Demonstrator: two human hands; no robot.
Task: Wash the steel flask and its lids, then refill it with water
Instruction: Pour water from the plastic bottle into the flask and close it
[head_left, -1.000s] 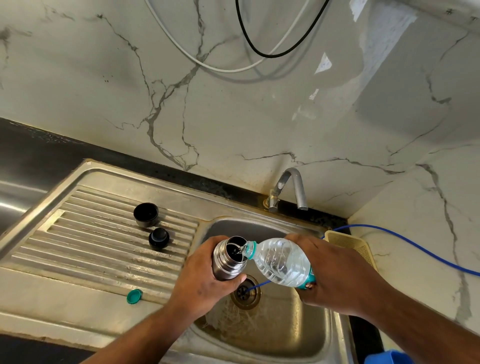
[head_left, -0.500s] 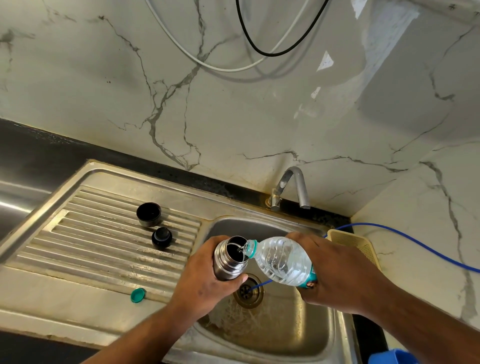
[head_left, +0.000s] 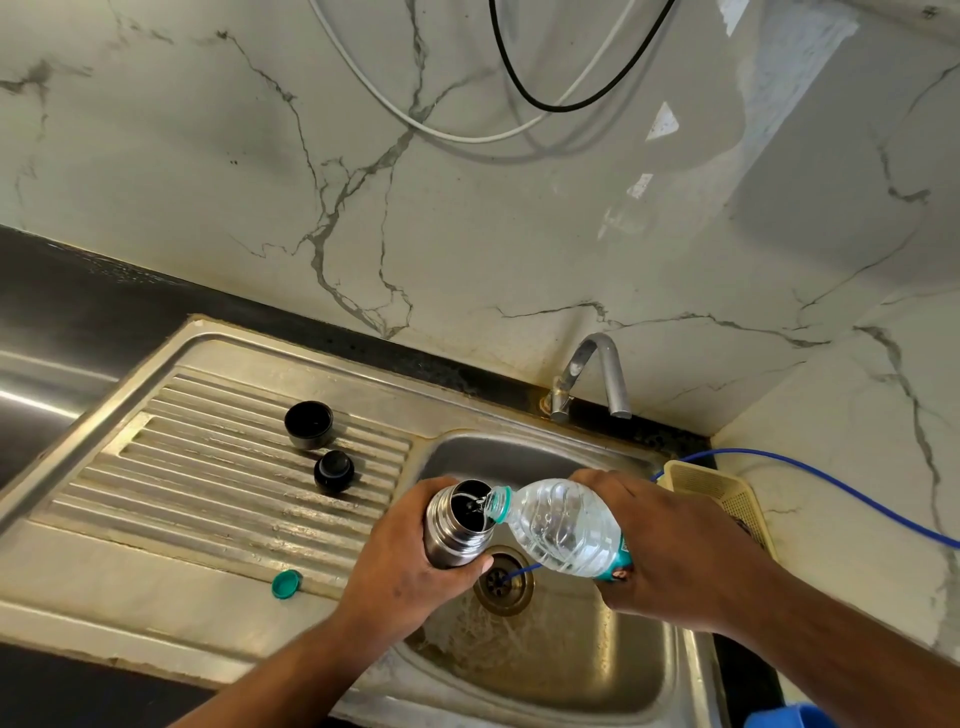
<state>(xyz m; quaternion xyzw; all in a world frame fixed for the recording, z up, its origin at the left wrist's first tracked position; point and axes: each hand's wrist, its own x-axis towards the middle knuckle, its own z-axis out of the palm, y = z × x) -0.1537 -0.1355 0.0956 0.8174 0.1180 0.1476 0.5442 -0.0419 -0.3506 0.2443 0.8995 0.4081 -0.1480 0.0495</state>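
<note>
While the left hand (head_left: 410, 566) wraps around the steel flask (head_left: 457, 525) over the sink (head_left: 540, 670), the right hand (head_left: 675, 545) grips a tilted plastic bottle (head_left: 566, 525), pouring into its mouth. Wet steel is likely slippery and grows heavier as it fills, so a firm mid-body hold suits it; both lids (head_left: 308, 425) wait on the drainboard.
</note>
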